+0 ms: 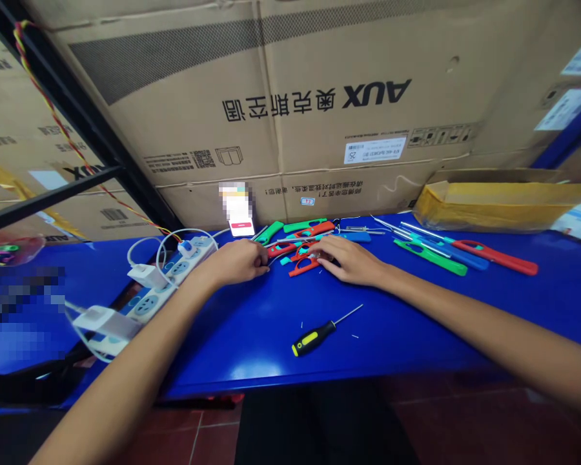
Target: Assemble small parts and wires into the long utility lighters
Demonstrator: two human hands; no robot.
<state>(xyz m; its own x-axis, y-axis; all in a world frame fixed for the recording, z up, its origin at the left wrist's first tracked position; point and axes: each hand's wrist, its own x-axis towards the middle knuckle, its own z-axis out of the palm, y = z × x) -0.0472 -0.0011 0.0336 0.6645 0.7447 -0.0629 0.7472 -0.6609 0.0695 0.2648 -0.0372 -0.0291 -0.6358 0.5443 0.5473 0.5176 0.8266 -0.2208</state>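
On my feed, a red plastic lighter shell (pixel 303 266) lies flat in a loose heap of coloured lighter parts (pixel 290 248) on the blue table top (pixel 232 355), right between the two hands. The right hand (pixel 348 260) sits over the shell's right end, its fingers (pixel 326 255) together and curved down, with the tips on the heap beside a small metal bit. I can't tell from this angle whether they're clamped on anything. The left hand (pixel 236 263) is at the heap's left edge, fingers curled together, tips against a red piece; I can't confirm a grip there either.

Nearer me, a yellow-and-black screwdriver (pixel 312 339) lies alone on the table, with tiny pins (pixel 355 336) scattered near it. To the right are long green, blue and red lighters (pixel 498 257) with metal nozzles. On the left, a power strip (pixel 148 303) carries white chargers (pixel 145 276). A carton with yellow lining (pixel 494 203) sits at the far right, and large AUX cardboard boxes (pixel 281 110) stand behind the table.
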